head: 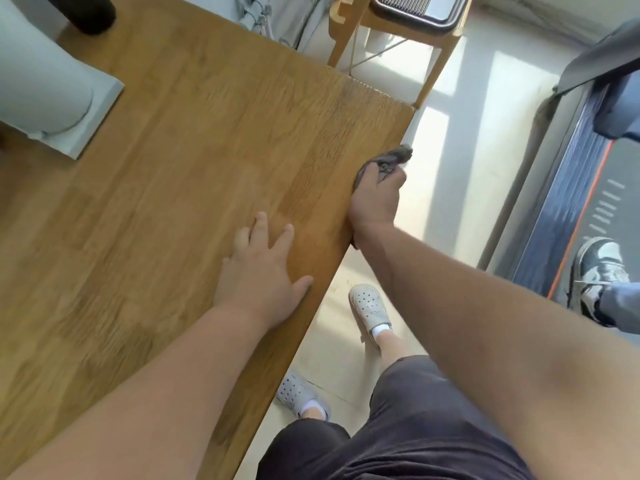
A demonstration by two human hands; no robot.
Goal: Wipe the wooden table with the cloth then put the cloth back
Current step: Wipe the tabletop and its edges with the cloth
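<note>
The person stands at the long edge of the wooden surface [190, 150]. The left hand [263, 271] lies flat on it, palm down. Its fingers [261, 225] are straight and spread and hold nothing, and the thumb points toward the edge.

The right hand [375, 199] is at that same edge, ahead of the left fingertips and off to their right. Its fingers [398, 178] are curled tight round a dark grey cloth [394, 159]. The cloth is bunched up. One crumpled end pokes out beyond the right fingertips, over the floor [460, 133], and a darker strip shows under the palm and wrist, against the rim of the surface. I cannot tell whether the cloth bears on the top or only on the side of the rim.

Well beyond the left fingertips, a pale rounded appliance [45, 88] sits on the surface, with a black cylinder [93, 12] further off. Past the right fingertips stands a light wooden chair [391, 32]. Off to the right of them, across the sunlit floor, is a treadmill [571, 188] with another person's sneaker [599, 268] at its edge. Behind both wrists, close to the person, are dark shorts [415, 427] and pale perforated clogs [369, 308].
</note>
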